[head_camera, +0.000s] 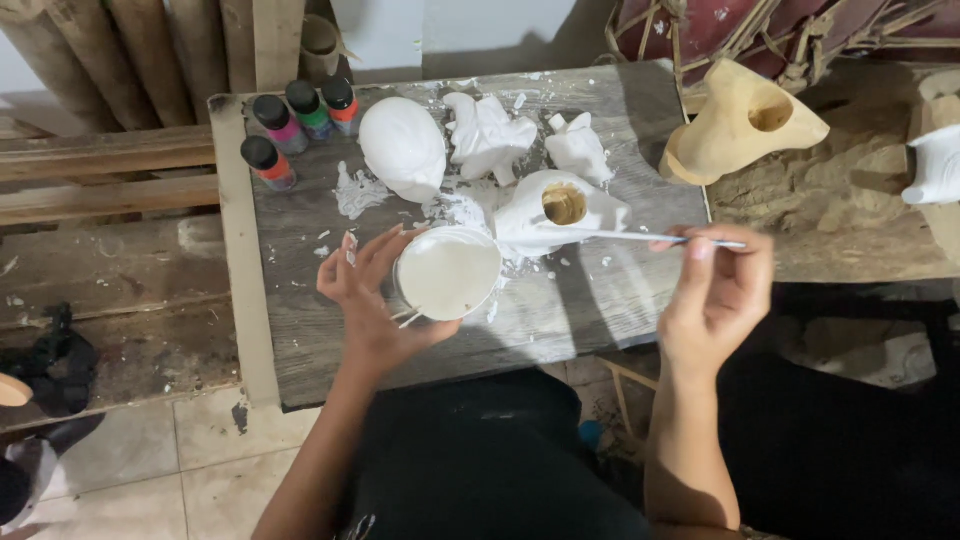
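Observation:
My left hand (368, 295) cups a white cup of white paint (447, 272) over the paint-spattered wooden board (300, 330). My right hand (716, 295) grips a thin paintbrush (640, 237) whose tip points left toward a white-painted carved figure with a round hole (560, 210). Behind these on the board lie a white egg-shaped carving (403, 147) and two smaller white figures (488, 135), (578, 148).
Several small paint bottles with black caps (295, 125) stand at the board's back left. An unpainted wooden mask-like carving (735, 125) lies to the right, with another white figure (935, 165) at the right edge. Wooden planks and poles are on the left; tiled floor below.

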